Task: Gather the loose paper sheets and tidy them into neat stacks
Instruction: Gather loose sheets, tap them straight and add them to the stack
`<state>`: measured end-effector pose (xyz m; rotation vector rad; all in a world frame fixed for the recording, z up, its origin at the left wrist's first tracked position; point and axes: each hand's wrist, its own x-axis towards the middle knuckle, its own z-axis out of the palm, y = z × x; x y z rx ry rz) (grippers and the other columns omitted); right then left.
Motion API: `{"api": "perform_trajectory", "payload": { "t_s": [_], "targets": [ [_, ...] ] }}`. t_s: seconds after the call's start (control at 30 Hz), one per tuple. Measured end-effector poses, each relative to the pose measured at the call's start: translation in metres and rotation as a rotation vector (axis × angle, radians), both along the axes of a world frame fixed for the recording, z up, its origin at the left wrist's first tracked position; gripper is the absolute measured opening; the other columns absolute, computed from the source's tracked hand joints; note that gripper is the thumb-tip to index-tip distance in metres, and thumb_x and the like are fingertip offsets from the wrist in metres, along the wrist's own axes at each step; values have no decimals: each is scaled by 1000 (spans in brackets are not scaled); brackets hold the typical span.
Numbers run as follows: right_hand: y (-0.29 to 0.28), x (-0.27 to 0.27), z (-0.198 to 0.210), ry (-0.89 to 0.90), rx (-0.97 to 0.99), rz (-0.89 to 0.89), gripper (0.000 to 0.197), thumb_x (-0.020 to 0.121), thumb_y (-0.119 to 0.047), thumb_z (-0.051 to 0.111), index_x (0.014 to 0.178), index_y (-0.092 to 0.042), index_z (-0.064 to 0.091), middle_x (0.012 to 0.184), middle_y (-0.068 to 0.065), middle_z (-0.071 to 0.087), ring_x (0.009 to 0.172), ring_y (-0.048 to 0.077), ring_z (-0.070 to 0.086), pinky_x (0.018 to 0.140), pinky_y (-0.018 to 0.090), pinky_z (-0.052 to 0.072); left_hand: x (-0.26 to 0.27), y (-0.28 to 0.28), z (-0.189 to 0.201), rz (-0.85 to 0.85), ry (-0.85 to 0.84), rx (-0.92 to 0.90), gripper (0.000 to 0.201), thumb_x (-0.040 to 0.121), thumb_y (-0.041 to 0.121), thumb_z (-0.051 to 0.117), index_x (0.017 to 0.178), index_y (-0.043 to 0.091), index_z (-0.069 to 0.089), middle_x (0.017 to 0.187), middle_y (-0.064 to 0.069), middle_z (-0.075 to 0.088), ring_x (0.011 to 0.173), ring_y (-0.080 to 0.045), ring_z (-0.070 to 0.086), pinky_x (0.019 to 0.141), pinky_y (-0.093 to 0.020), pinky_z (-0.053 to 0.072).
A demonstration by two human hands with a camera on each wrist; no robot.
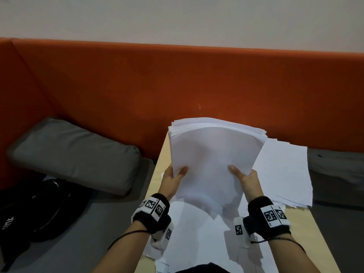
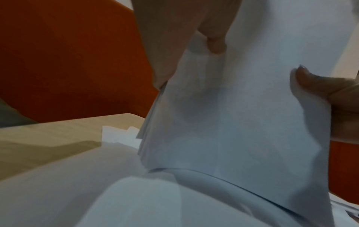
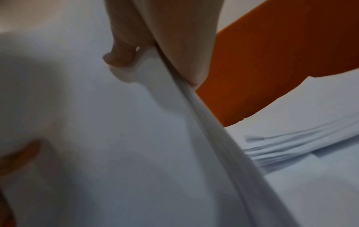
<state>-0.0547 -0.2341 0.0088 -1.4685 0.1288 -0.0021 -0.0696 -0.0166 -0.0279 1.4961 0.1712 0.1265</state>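
Observation:
A thick bundle of white paper sheets [image 1: 212, 154] stands upright over the wooden table [image 1: 157, 174], its lower edge on loose sheets [image 1: 197, 243] lying near me. My left hand [image 1: 174, 179] grips the bundle's left edge, thumb on the front face. My right hand [image 1: 245, 179] grips the right edge the same way. In the left wrist view the bundle [image 2: 242, 115] fills the frame with my left hand [image 2: 194, 38] at its edge. In the right wrist view my right hand [image 3: 153, 50] pinches the bundle [image 3: 97, 138]. A flatter pile of sheets [image 1: 283, 170] lies to the right.
An orange upholstered backrest [image 1: 177, 85] runs behind the table. A grey cushion [image 1: 72, 154] and a black bag [image 1: 39, 205] lie on the seat at left. Another grey cushion [image 1: 336, 174] sits at right. The flat pile [image 3: 310, 138] overhangs the table's far right corner.

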Motion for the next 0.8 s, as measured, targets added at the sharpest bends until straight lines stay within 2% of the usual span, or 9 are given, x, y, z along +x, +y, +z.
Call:
{"api": "perform_trajectory", "payload": {
  "t_s": [0.1, 0.17, 0.27, 0.33, 0.43, 0.53, 0.6, 0.7, 0.8],
  "targets": [
    [2, -2, 4, -21, -24, 3, 10, 79, -16, 72, 83, -15, 64, 84, 7, 67, 78, 25, 63, 66, 25, 51, 0, 4, 15, 8, -54, 22, 17, 91, 15, 58, 105, 25, 58, 103, 1, 65, 101, -23, 61, 77, -22, 49],
    [1, -5, 11, -43, -28, -8, 20, 69, -25, 76, 82, -15, 65, 81, 4, 68, 74, 21, 64, 60, 20, 52, 2, 3, 33, 25, -113, 9, 17, 90, 15, 59, 100, 28, 58, 100, 5, 66, 97, -20, 63, 79, -26, 50],
    [-1, -6, 31, -100, 13, -52, 36, 57, -41, 73, 82, -17, 64, 74, -4, 69, 67, 13, 66, 56, 16, 52, 8, -3, 70, 41, -250, 2, 21, 86, 18, 65, 105, 26, 58, 99, 8, 66, 90, -9, 65, 76, -24, 53],
    [0, -3, 47, -160, 34, -98, 48, 50, -54, 69, 83, -19, 64, 72, -9, 69, 62, 3, 66, 55, 14, 51, 13, -9, 93, 99, -334, -10, 26, 78, 27, 68, 103, 29, 58, 98, 7, 67, 91, -11, 65, 79, -27, 55],
    [8, 1, 68, -252, 34, -206, 43, 56, -60, 63, 77, -23, 62, 74, -8, 62, 68, 7, 61, 64, 20, 49, 16, -19, 116, 215, -417, -22, 25, 76, 38, 72, 89, 25, 55, 85, 7, 64, 78, -6, 61, 74, -24, 52],
    [17, 1, 78, -301, 67, -307, 35, 78, -51, 60, 60, -24, 46, 64, -7, 47, 65, 11, 46, 65, 25, 39, 16, -28, 124, 306, -397, -56, 34, 75, 51, 67, 79, 21, 52, 75, 6, 57, 68, -7, 53, 66, -23, 46],
    [21, 0, 81, -317, 86, -336, 39, 82, -44, 59, 55, -25, 39, 59, -9, 40, 62, 10, 39, 62, 24, 34, 18, -30, 126, 347, -339, -101, 30, 80, 44, 67, 72, 21, 49, 71, 6, 55, 65, -8, 50, 62, -22, 44],
    [20, 0, 84, -332, 83, -363, 27, 77, -38, 58, 55, -27, 48, 54, -16, 44, 60, 7, 40, 63, 23, 34, 23, -30, 129, 392, -289, -121, 22, 85, 28, 66, 74, 21, 49, 73, 6, 54, 63, -5, 49, 53, -13, 41],
    [19, 1, 87, -336, 58, -375, 14, 73, -37, 58, 68, -25, 59, 69, -11, 54, 72, 8, 50, 72, 25, 38, 23, -30, 132, 410, -290, -149, 18, 85, 29, 66, 83, 18, 52, 79, 8, 55, 65, -1, 50, 51, -5, 39]
  ]
}}
